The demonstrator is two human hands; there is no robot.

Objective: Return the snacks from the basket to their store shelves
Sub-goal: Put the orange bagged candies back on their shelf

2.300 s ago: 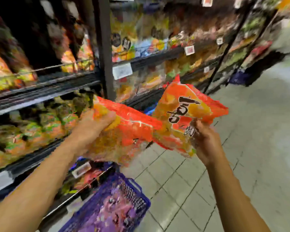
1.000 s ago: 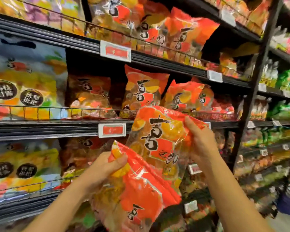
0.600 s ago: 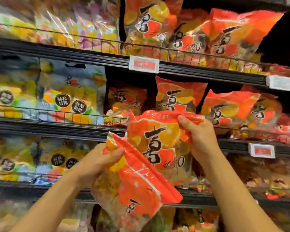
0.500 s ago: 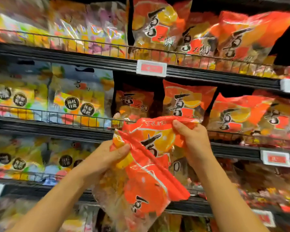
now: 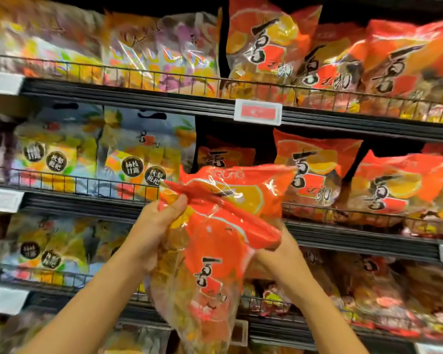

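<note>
I hold two orange snack bags with black brush lettering in front of the store shelves. My left hand (image 5: 164, 223) pinches the top edge of the front orange bag (image 5: 215, 254), which hangs tilted down over my wrists. Behind it the rear orange bag (image 5: 243, 190) stands upright, its top level with the middle shelf's wire rail (image 5: 343, 215). My right hand (image 5: 281, 251) is low at the bags' right side, fingers hidden behind the front bag, apparently gripping the rear bag's lower part. The basket is out of view.
Matching orange bags (image 5: 315, 175) fill the middle shelf's right side and the top shelf (image 5: 271, 47). Pale blue and yellow bags (image 5: 136, 154) stand to the left. A red price tag (image 5: 258, 113) hangs on the upper shelf edge. A dim orange bag (image 5: 223, 157) sits deeper on the middle shelf.
The view swung from aisle and basket up to the shelves. Both bags rose toward the middle shelf. My right hand slid from the rear bag's top down to its lower right side.
</note>
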